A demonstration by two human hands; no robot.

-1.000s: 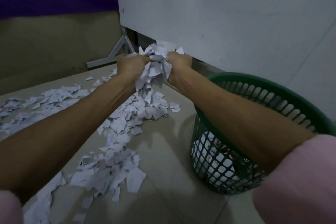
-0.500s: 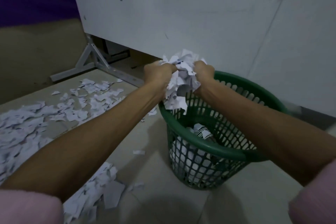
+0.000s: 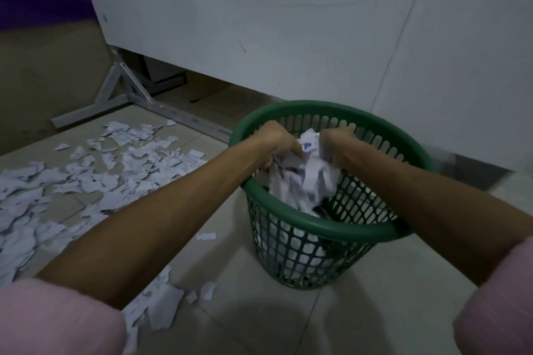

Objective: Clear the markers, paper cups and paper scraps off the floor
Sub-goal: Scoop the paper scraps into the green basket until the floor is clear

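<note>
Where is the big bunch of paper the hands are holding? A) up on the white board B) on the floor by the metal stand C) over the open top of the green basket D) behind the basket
C: the left hand and right hand grip the bunch of paper scraps between them, inside the rim of the green basket, right above its opening.

Both hands are gripping a bundle of paper scraps (image 3: pixel 302 176) over the green basket (image 3: pixel 317 228); the left hand (image 3: pixel 277 138) and right hand (image 3: pixel 336 143) are pinching it between their fingers, while loose scraps (image 3: pixel 95 176) are lying on the floor (image 3: pixel 360 311) well left of them.
</note>
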